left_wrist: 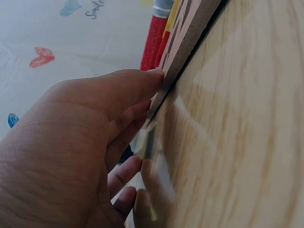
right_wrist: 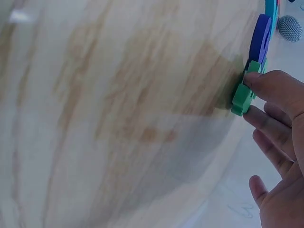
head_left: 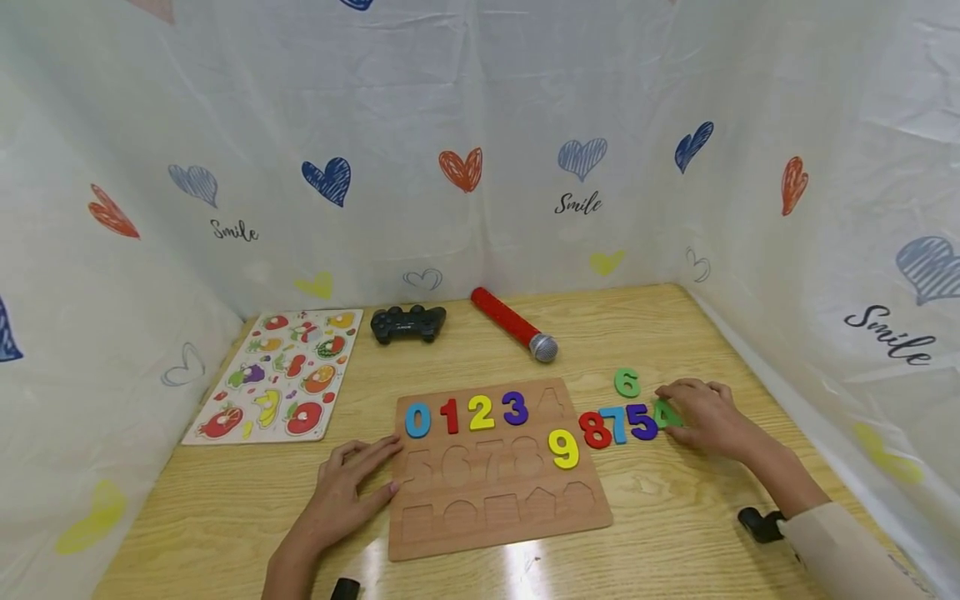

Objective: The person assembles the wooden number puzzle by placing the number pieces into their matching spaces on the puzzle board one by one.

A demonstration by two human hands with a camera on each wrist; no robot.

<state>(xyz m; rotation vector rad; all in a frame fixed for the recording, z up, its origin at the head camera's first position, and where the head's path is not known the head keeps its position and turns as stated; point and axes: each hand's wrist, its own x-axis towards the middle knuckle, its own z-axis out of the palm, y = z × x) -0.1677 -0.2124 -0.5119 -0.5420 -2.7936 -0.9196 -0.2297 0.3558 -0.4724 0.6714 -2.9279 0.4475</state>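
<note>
My left hand (head_left: 341, 496) touches the left edge of a wooden number board (head_left: 498, 537) with its thumb and fingertips, fingers fairly straight. The blue 0 (head_left: 417, 420), red 1 (head_left: 449, 416), yellow 2 (head_left: 481, 412) and purple 3 (head_left: 515, 408) sit along the board's top row. My right hand (head_left: 708, 421) pinches the green number 4 (right_wrist: 243, 97) between thumb and finger, at the right end of a line of numbers. Beside it lie the purple 5 (head_left: 642, 422), blue 7 (head_left: 617, 425) and red 8 (head_left: 595, 430). A yellow 9 (head_left: 564, 449) lies on the board's right part.
Above the line of numbers is a green 6 (head_left: 627, 382). At the back are a red microphone (head_left: 510, 320) and a black game controller (head_left: 408, 323). A fruit puzzle board (head_left: 288, 379) lies at left. A white printed curtain (head_left: 510, 225) surrounds the table.
</note>
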